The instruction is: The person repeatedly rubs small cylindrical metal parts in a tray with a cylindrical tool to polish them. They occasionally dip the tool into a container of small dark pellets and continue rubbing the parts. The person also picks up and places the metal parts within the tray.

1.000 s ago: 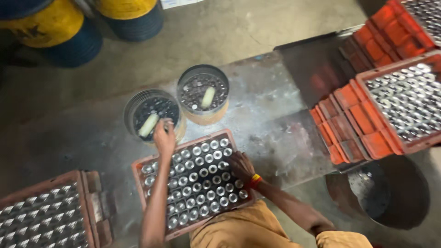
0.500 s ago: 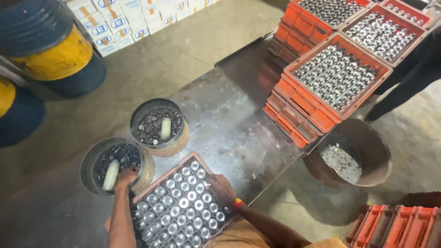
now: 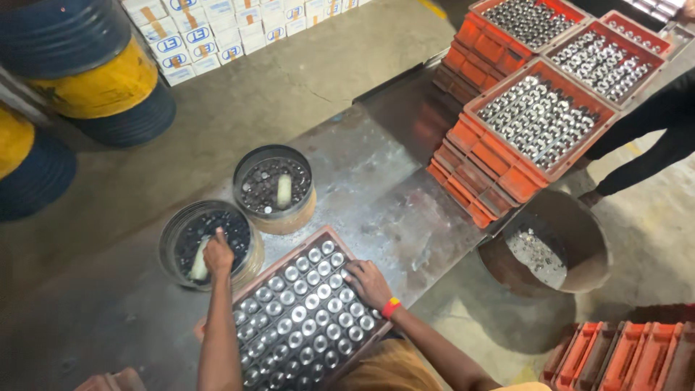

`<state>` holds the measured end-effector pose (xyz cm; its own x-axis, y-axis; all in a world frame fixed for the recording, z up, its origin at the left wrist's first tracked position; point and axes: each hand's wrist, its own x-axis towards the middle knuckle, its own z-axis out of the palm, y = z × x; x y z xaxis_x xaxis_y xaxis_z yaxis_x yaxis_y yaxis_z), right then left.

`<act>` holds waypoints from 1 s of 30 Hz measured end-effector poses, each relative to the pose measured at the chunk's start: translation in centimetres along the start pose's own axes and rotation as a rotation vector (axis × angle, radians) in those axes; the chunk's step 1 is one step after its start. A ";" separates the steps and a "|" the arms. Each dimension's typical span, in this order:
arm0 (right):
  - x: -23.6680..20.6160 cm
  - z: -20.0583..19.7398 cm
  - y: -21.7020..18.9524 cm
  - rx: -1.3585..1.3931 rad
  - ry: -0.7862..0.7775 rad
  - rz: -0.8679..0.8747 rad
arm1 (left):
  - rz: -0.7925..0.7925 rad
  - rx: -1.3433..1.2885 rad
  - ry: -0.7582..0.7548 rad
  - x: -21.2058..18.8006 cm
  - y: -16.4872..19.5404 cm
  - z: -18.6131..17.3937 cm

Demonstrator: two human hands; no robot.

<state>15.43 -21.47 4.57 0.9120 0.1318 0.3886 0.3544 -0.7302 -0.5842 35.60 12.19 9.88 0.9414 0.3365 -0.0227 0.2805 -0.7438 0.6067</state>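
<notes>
An orange tray (image 3: 253, 282) packed with several shiny metal cylinders lies on the steel table in front of me. My right hand (image 3: 367, 282) rests flat on the cylinders at the tray's right edge, a red and yellow band on the wrist. My left hand (image 3: 217, 253) reaches into the nearer round tin (image 3: 174, 235) of small dark parts, fingers closed beside a pale brush handle (image 3: 200, 266); what it grips cannot be told. A second round tin (image 3: 250, 181) with another pale brush (image 3: 284, 191) stands just behind.
Stacked orange trays (image 3: 499, 163) full of metal cylinders stand at the right. A round metal basin (image 3: 579, 239) sits on the floor below them. Blue and yellow drums (image 3: 108, 87) and white boxes (image 3: 210, 36) are at the back left. Another person's dark sleeve (image 3: 651, 123) shows at right.
The view has swung left and down, so the stacked trays and basin now show at right. My left hand went from the tray's edge into the nearer tin; my right hand stays on the tray.
</notes>
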 end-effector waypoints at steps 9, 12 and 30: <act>0.2 -0.3 -0.6 -0.109 -0.013 0.014 | 0.041 -0.226 0.079 -0.5 -0.5 -0.4; 0.3 -0.2 -0.5 -0.123 -0.017 0.014 | 0.081 -0.383 0.145 -0.2 -0.8 -0.3; 0.2 0.0 0.4 0.063 -0.013 0.012 | -0.050 -0.971 0.382 -0.2 -0.7 -1.6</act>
<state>15.81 -21.74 4.39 0.9188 0.1326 0.3719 0.3554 -0.6880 -0.6328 34.88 13.55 10.77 0.7638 0.6399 0.0849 -0.1130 0.0030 0.9936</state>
